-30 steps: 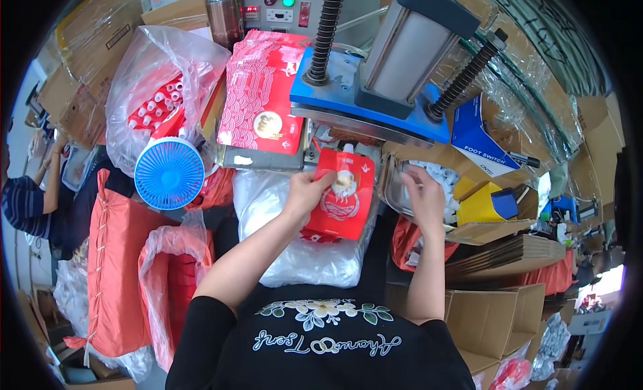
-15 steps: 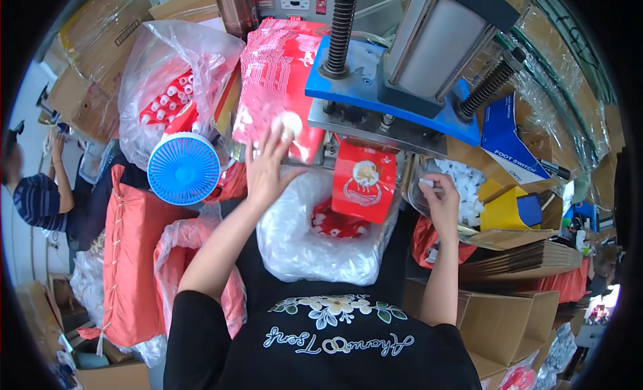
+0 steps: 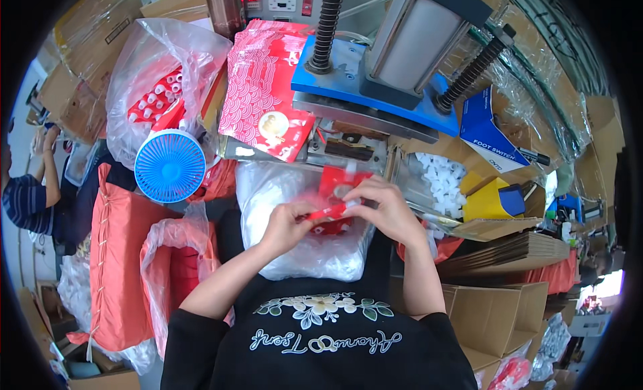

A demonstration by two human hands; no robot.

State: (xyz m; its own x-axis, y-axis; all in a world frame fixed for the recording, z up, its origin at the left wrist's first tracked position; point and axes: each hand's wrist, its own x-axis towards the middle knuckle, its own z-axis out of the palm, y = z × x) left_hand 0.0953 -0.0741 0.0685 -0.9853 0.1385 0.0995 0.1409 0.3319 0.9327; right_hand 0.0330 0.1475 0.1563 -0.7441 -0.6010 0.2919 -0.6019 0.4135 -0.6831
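In tight here, the left hand [image 3: 284, 226] has its grip pinched on the motion-blurred red pouch [image 3: 327, 211], the right hand [image 3: 390, 210] gripping its other side! The pouch hangs between them, above the clear plastic bag [image 3: 288, 261], near the blue press [image 3: 341, 75].

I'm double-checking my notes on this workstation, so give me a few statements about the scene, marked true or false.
1. The left hand and the right hand are both on red packaging. True.
2. The small fan is yellow. False: the small fan is blue and white.
3. White plastic pieces are heaped to the right of the hands. True.
4. The stack of red pouches lies to the right of the blue press plate. False: the stack of red pouches is to the left of the blue press plate.
5. A clear plastic bag lies in front of the person's body. True.
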